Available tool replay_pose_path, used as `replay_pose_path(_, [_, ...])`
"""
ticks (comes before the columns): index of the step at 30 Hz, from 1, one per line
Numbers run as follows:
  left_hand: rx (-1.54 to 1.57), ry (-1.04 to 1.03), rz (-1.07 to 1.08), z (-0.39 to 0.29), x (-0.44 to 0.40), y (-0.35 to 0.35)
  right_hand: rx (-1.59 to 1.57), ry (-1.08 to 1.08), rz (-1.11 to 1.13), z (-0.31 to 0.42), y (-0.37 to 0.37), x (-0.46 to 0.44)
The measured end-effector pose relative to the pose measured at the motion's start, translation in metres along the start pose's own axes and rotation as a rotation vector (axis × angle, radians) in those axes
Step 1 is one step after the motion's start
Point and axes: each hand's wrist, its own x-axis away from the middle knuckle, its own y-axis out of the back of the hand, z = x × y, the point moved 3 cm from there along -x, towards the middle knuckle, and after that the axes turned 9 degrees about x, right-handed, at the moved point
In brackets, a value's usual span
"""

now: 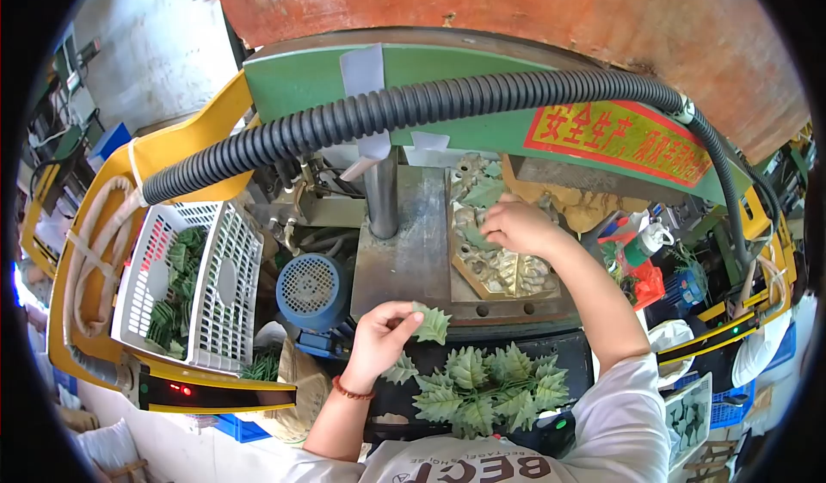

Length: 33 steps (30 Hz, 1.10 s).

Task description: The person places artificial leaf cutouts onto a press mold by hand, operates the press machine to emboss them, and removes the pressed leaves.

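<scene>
My left hand (381, 341), with a beaded bracelet at the wrist, pinches a green artificial leaf (433, 324) in front of the machine's metal bed. My right hand (514, 225) reaches over the metal leaf mould (516, 275), its fingers bent down at a green leaf piece that lies on the mould. Whether the fingers grip that piece is hidden. Another green leaf (484, 192) rests on the mould's far part. Below my hands, a bunch of veined green leaves (490, 388) lies on the dark surface nearest my body.
A white basket (228, 285) of green foliage stands at the left beside a blue motor (311, 290). A ribbed black hose (430, 100) arches across a green beam. A metal post (381, 199) rises behind the bed. Yellow guards flank both sides.
</scene>
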Motion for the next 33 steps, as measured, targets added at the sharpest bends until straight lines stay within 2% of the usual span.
replay_pose_path(2, [0.001,0.01,0.006,-0.003,-0.004,-0.003,0.079,0.171,-0.109,0.001,-0.003,0.007])
replay_pose_path(5, [-0.036,0.036,0.12,-0.026,-0.008,-0.02,0.062,0.13,-0.103,0.068,0.049,0.015])
replay_pose_path(7, [-0.082,0.089,0.255,-0.033,-0.003,-0.031,-0.413,0.096,0.212,0.106,0.056,0.03])
replay_pose_path(8, [-0.091,0.097,0.262,-0.033,-0.002,-0.031,-0.421,0.087,0.205,0.11,0.052,0.041])
replay_pose_path(12, [0.239,-0.017,-0.004,-0.033,-0.008,-0.026,-0.329,0.137,-0.073,0.115,0.053,0.076])
replay_pose_path(13, [0.238,-0.019,-0.004,-0.029,-0.009,-0.026,-0.329,0.138,-0.075,0.115,0.051,0.079])
replay_pose_path(17, [-0.202,-0.106,-0.037,-0.02,-0.019,-0.012,-0.185,0.102,-0.428,0.112,0.045,0.089])
replay_pose_path(19, [-0.066,0.04,0.296,-0.035,-0.018,-0.028,-0.105,0.126,-0.488,0.122,0.044,0.09])
replay_pose_path(20, [-0.075,0.038,0.304,-0.042,-0.016,-0.035,-0.024,0.155,-0.538,0.127,0.045,0.088])
replay_pose_path(22, [0.011,0.171,0.473,-0.042,-0.007,-0.057,0.149,0.209,-0.631,0.132,0.047,0.089])
replay_pose_path(23, [0.044,0.146,0.41,-0.042,-0.006,-0.058,0.156,0.2,-0.634,0.127,0.048,0.089])
replay_pose_path(25, [0.076,0.125,0.357,-0.041,-0.01,-0.057,0.209,0.088,-0.756,0.114,0.046,0.093])
replay_pose_path(27, [0.317,0.124,-0.059,-0.038,-0.021,-0.033,0.26,-0.023,-0.88,0.1,0.042,0.095])
replay_pose_path(29, [0.238,0.085,-0.068,-0.024,-0.028,-0.03,0.063,-0.342,-0.583,0.048,0.032,0.082])
replay_pose_path(31, [0.094,0.004,-0.101,-0.009,-0.031,-0.022,-0.101,-0.517,-0.663,0.002,0.035,0.053])
replay_pose_path(33, [0.023,-0.048,-0.113,-0.007,-0.027,-0.02,-0.145,-0.53,-0.705,-0.056,-0.005,0.038])
